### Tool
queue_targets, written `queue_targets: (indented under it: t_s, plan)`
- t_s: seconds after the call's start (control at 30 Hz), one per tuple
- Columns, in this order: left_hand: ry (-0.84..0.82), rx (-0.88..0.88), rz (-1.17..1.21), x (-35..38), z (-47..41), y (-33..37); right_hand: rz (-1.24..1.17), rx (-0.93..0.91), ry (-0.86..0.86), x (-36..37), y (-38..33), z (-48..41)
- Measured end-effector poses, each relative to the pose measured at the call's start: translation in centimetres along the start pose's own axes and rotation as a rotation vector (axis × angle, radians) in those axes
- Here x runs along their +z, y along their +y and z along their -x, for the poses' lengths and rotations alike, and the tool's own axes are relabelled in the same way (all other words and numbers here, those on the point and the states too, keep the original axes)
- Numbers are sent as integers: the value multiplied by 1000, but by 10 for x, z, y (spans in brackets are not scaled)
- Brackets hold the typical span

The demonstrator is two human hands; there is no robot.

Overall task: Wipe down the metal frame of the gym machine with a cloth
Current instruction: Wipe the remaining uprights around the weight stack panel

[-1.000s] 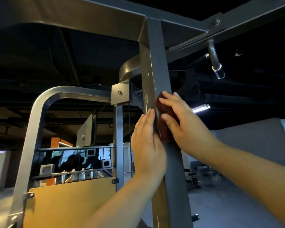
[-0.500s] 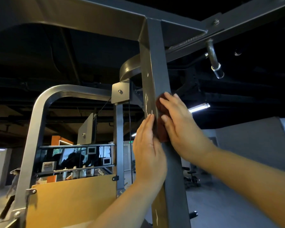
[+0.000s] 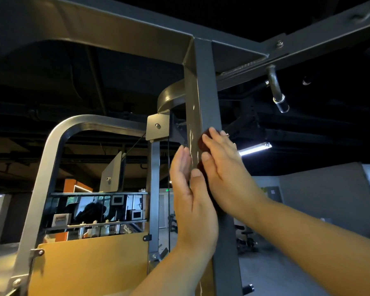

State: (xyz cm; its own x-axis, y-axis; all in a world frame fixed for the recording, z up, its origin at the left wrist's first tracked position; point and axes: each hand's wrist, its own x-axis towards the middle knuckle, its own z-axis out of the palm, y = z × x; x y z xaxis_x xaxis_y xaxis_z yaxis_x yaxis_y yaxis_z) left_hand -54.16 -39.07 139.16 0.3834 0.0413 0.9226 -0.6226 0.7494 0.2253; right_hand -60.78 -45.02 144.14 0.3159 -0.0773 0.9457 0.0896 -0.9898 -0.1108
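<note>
Pressing a dark red cloth (image 3: pixel 201 141) against the machine's grey upright post (image 3: pixel 203 82) near the view's centre, the right hand (image 3: pixel 226 174) reaches in from 4 o'clock, fingers nearly straight, curled round nothing. At the cloth's 7 o'clock the left hand (image 3: pixel 190 201) lies flat-palmed on the post's left face, fingers straight.

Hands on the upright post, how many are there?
2. The left hand lies flat against the upright post; the right hand presses the cloth onto it, slightly higher. None seem hidden.
</note>
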Motion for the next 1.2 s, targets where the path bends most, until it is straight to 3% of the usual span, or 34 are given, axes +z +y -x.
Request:
queue_targets:
  t_s: [0.1,0.17,0.23,0.3,0.47,0.57,0.63,0.73,0.83,1.0,1.1,1.2]
  plan:
    - [-156,24,22,4,8,2,-171,-25,-73,5,-3,26]
    - [-214,15,2,4,9,-4,-400,59,-79,6,-4,35]
    - [-221,100,-143,5,6,-12,-635,155,-72,2,-8,33]
    - [-217,131,-310,4,-3,-22,-703,159,-46,-2,-10,25]
    - [-171,-75,24,12,-44,-16,-548,62,79,-7,-8,-20]
    - [-93,-191,20,22,-81,-21,-393,16,144,-6,-3,-54]
    - [-59,-173,-51,20,-88,-28,-324,-25,194,2,3,-63]
    - [-21,-209,-39,7,-68,-41,-403,-45,313,14,15,-61]
    - [-53,-278,165,-1,-46,-42,-413,-60,349,17,20,-58]
    - [-28,-213,65,18,-114,-33,-246,-145,320,20,16,-60]
    - [-124,-150,19,26,-146,-29,-210,-135,312,21,14,-62]
    - [-247,-106,199,21,-115,-21,-198,-124,312,21,14,-60]
